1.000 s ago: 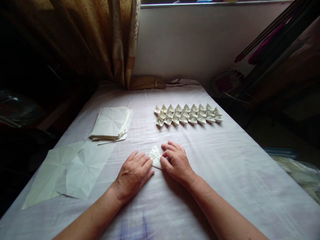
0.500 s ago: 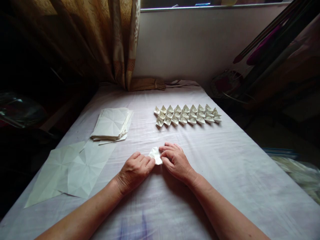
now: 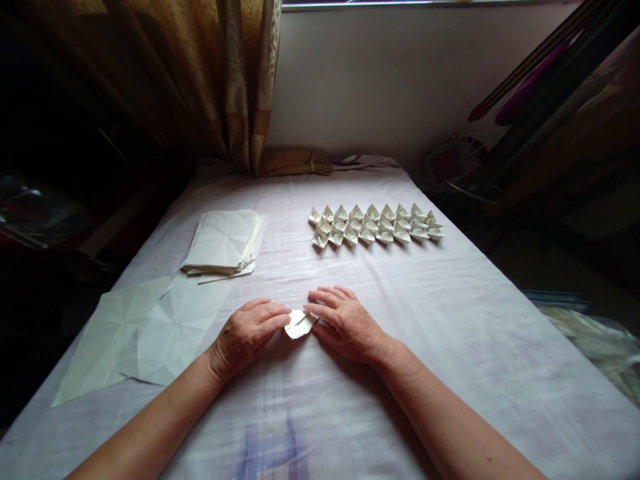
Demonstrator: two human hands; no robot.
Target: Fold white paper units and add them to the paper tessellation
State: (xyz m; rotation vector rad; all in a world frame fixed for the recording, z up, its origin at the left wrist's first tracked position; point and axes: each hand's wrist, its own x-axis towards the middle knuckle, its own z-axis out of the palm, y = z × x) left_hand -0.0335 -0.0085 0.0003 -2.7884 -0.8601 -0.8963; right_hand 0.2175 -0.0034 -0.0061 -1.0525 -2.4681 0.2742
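A small piece of folded white paper [image 3: 301, 325] is at the middle of the cloth-covered surface, between my two hands. My left hand [image 3: 249, 331] grips its left edge, fingertips and thumb together there. On the opposite side, my right hand [image 3: 351, 325] pinches the right corner, its other fingers stretched out behind. The fingertips partly cover both ends of the paper. Beyond my right hand stand rows of small pointed folded paper boats [image 3: 369, 231], packed close together.
To the left lies a stack of creased paper sheets [image 3: 223, 241]. Nearer me, two loose creased sheets [image 3: 173, 337] overlap. A patterned curtain [image 3: 250, 87] hangs at the back against a pale wall [image 3: 400, 80]. A plastic bag [image 3: 595, 337] sits beyond the right edge.
The folded paper has shifted slightly left and now lies flatter, with a different side showing. My left hand has drawn back left, and its fingers have straightened.
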